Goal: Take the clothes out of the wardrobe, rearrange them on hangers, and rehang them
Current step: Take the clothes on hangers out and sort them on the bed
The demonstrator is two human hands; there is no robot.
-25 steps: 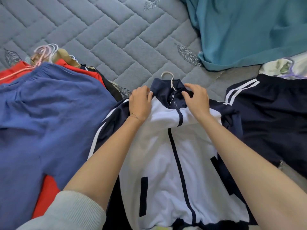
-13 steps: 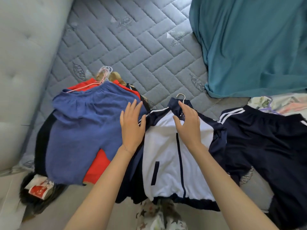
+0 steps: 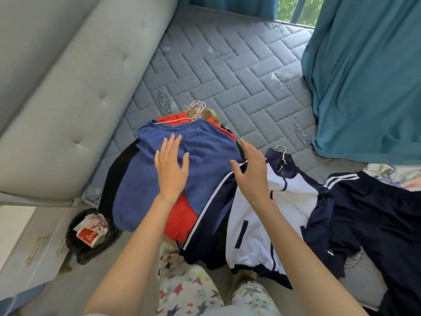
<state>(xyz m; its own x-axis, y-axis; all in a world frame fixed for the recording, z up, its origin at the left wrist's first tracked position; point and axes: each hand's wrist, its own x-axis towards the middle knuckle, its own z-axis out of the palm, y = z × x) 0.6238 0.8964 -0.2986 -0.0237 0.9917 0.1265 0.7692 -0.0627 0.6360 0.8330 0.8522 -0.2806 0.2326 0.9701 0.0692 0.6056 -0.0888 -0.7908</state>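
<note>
Though blue shorts [image 3: 205, 156] overlie it, red cloth [image 3: 182, 220] peeks out — hanger hooks [image 3: 197, 106] too.

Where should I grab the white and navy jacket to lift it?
Take the hanger hook sticking out past the collar of the jacket, coming from above with the right hand, which hovers open nearest it. The jacket lies spread on the mattress with the hanger inside, so the hook should lift it whole.
</note>
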